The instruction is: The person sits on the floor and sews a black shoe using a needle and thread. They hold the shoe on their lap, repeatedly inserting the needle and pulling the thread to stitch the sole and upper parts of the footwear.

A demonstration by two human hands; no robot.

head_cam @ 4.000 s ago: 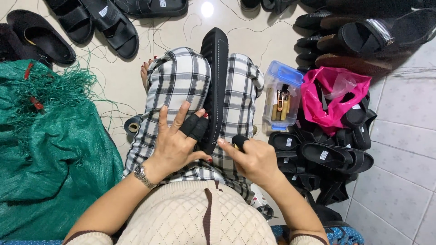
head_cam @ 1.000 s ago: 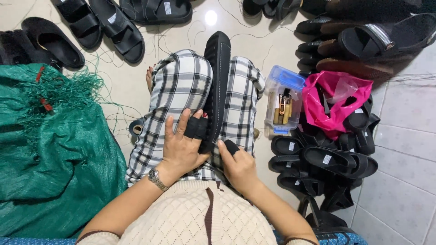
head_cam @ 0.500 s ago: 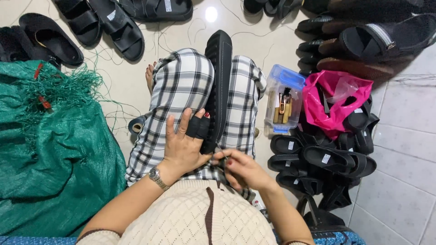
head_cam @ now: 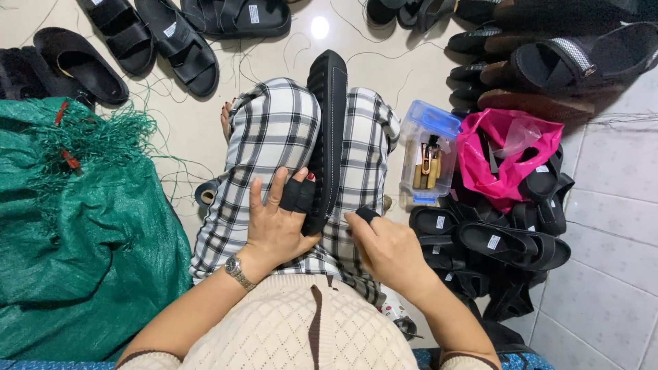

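A long black sandal sole (head_cam: 328, 130) stands on its edge between my knees, over my checked trousers (head_cam: 271, 137). My left hand (head_cam: 279, 223) lies flat against the sole's near end and presses it; a black guard covers one finger. My right hand (head_cam: 387, 248) hovers just right of the sole, fingers curled, a black guard on the forefinger. What it pinches is too small to tell.
A green mesh sack (head_cam: 75, 226) fills the left. Black sandals (head_cam: 161, 38) lie on the floor ahead and in a pile (head_cam: 493, 240) on the right. A clear plastic box (head_cam: 428, 154) of tools and a pink bag (head_cam: 504, 157) sit beside my right knee.
My right hand dropped back toward my body and has now come up and right again beside the sole. My left hand stayed pressed on the sole.
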